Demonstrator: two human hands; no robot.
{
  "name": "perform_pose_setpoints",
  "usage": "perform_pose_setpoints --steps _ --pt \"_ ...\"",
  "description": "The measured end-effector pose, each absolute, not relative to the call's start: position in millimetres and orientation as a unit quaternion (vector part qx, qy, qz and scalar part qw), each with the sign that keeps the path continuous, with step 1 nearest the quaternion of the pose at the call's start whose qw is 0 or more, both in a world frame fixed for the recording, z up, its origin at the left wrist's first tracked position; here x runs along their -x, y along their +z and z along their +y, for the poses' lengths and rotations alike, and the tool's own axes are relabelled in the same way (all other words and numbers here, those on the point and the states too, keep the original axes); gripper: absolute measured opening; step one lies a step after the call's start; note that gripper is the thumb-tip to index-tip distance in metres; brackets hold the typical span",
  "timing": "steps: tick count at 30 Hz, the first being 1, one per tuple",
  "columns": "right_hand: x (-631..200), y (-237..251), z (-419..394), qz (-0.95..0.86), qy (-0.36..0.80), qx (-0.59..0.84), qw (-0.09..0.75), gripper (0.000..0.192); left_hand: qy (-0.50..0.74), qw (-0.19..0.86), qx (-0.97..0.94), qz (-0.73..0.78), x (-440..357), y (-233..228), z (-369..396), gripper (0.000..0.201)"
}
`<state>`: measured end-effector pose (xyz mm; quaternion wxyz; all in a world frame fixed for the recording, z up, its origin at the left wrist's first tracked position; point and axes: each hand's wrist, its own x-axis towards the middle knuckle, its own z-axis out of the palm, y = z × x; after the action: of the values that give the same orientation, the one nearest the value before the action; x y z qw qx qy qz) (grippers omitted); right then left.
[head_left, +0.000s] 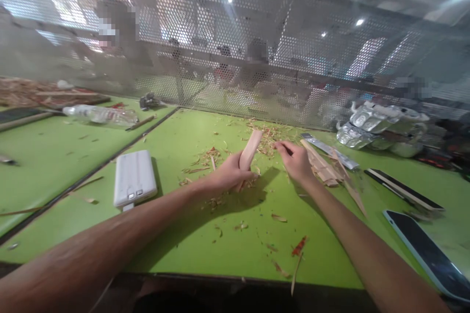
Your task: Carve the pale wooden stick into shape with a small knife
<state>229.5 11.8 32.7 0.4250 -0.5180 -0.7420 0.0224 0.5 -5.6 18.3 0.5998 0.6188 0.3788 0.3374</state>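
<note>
Gripping: the left hand (230, 172) is closed around the lower part of a pale wooden piece (249, 151), which stands tilted with its top end leaning away from the person.
Right hand: the right hand (296, 160) sits just to the right of the wooden piece, fingers curled together near its top end; whether it pinches anything is too small to tell.
Wooden piece: above the green tabletop (205, 234), near its middle, held off the surface by the left hand.
Shavings: wood shavings (209, 156) lie scattered around the wooden piece, thickest behind it and to its left, with a few loose chips nearer the person.
Wood strips: a heap of thin wood strips (323, 166) lies right of the wooden piece, just beside the right hand.
Power bank: a white power bank (134, 178) lies flat, well to the left of the wooden piece.
Phone: a dark-screened phone (429, 254) lies far right of the wooden piece, at the near tabletop edge.
Bottle: a clear plastic bottle (101, 115) lies on its side far left and behind the wooden piece.
Mesh screen: a perforated metal screen (235, 58) stands behind the wooden piece along the back of the tabletop.
</note>
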Motion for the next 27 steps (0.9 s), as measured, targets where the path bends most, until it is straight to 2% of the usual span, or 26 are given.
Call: perform_pose_setpoints --steps 6,11,19,27 --pt "-211 22 4 -0.832 0.051 0.42 0.359 0.036 0.371 0.599 -0.608 0.366 0 15 -2 0.046" --pt "-198 12 -3 -0.859 0.056 0.36 0.359 0.033 0.392 0.6 -0.588 0.375 -2 15 -3 0.04" --pt "-199 17 -5 -0.863 -0.005 0.371 0.344 0.042 0.383 0.646 -0.556 0.355 -3 21 -7 0.038" --pt "-202 7 3 -0.85 0.013 0.365 0.38 0.042 0.357 0.692 -0.536 0.325 -4 18 -3 0.036"
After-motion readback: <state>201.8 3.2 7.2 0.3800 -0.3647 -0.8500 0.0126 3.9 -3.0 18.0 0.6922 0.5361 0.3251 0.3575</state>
